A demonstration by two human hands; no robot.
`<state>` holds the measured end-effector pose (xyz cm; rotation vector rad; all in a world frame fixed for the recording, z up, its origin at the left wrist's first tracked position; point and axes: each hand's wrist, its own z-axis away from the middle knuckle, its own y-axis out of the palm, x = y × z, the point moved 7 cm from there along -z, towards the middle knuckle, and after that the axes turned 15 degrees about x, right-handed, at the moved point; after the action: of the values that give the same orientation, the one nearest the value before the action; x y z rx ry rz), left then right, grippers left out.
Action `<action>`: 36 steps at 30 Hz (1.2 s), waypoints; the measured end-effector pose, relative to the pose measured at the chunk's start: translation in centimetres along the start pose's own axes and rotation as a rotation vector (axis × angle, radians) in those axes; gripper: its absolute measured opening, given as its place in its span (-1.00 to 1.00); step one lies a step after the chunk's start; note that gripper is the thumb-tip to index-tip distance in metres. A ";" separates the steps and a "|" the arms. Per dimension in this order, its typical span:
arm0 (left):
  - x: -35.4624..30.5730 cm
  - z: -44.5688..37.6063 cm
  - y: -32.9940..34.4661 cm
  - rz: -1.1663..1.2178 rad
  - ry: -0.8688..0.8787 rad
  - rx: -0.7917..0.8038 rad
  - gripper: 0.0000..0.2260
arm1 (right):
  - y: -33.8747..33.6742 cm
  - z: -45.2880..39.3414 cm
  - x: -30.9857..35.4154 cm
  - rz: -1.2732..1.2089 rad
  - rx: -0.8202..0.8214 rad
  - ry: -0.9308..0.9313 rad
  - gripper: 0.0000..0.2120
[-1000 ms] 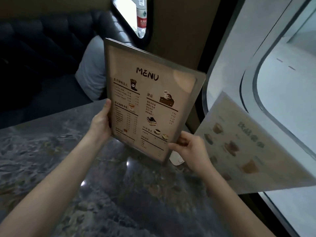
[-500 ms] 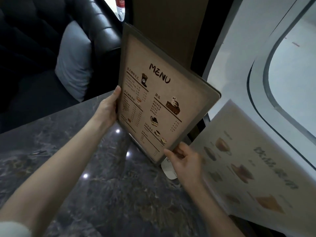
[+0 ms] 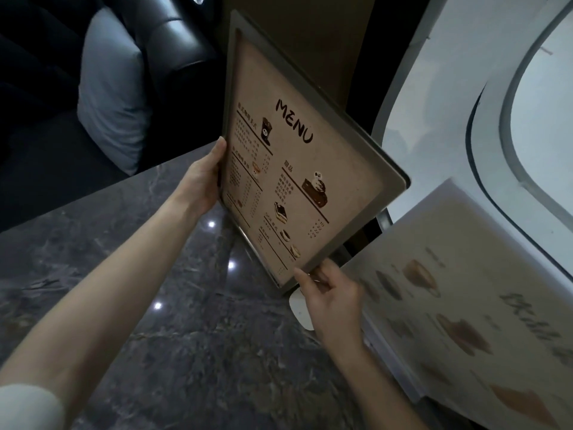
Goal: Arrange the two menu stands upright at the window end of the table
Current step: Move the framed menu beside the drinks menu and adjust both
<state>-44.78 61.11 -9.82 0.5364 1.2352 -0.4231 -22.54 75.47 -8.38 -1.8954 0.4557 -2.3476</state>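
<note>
Menu stand (image 3: 297, 169) gripped between left hand (image 3: 201, 184); right hand (image 3: 328, 299).

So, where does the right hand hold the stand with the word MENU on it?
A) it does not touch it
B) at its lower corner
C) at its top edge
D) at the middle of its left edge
B: the right hand pinches the lower corner of the MENU stand, while the left hand grips its left edge.
</note>
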 end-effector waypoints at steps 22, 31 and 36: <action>0.8 0.3 1.2 -0.105 -0.048 -0.087 -0.66 | -0.4 0.2 0.0 0.099 0.024 0.023 -0.74; 1.8 5.3 4.3 -0.465 -0.274 -0.251 -0.41 | 0.0 0.2 1.3 0.468 0.131 0.150 -0.71; 0.1 8.7 6.4 -0.597 -0.294 -0.285 -0.57 | -0.3 0.5 2.6 0.510 0.238 0.181 -0.70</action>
<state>-34.39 61.05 -6.88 -0.1501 1.1280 -0.7810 -22.60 75.04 -5.77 -1.2837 0.5653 -2.1195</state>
